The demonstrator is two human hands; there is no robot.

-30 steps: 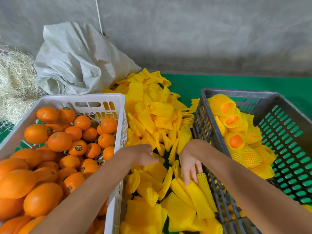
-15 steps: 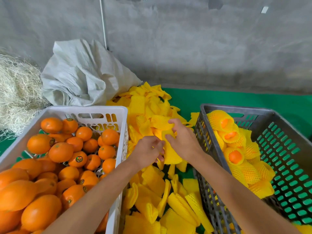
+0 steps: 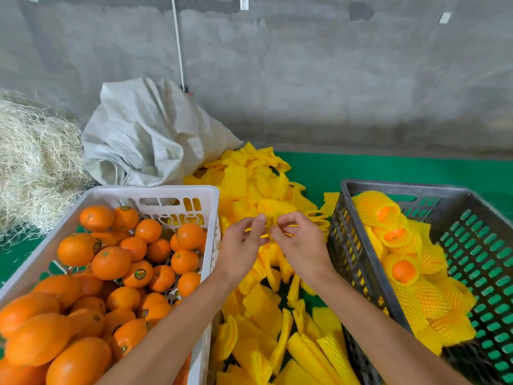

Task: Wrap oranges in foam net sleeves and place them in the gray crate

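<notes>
Pinching a yellow foam net sleeve (image 3: pixel 270 227) between them, the left hand (image 3: pixel 241 247) and right hand (image 3: pixel 302 245) seem to be pulling its mouth open for an orange, though fingers hide most of it. Bare oranges (image 3: pixel 111 262) wait in the white crate (image 3: pixel 155 191) at left; wrapped ones (image 3: pixel 404 270) lie in the gray crate (image 3: pixel 349 245) at right. Loose sleeves (image 3: pixel 277 329) cover green matting (image 3: pixel 361 168) below a concrete wall (image 3: pixel 333 79).

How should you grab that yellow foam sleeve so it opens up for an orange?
Probably by its open rim, one edge in each hand, coming from opposite sides. The left hand and right hand already pinch the foam sleeve that way. It is a flat, stretchy net tube, so pulling the edges apart should widen the mouth.
</notes>
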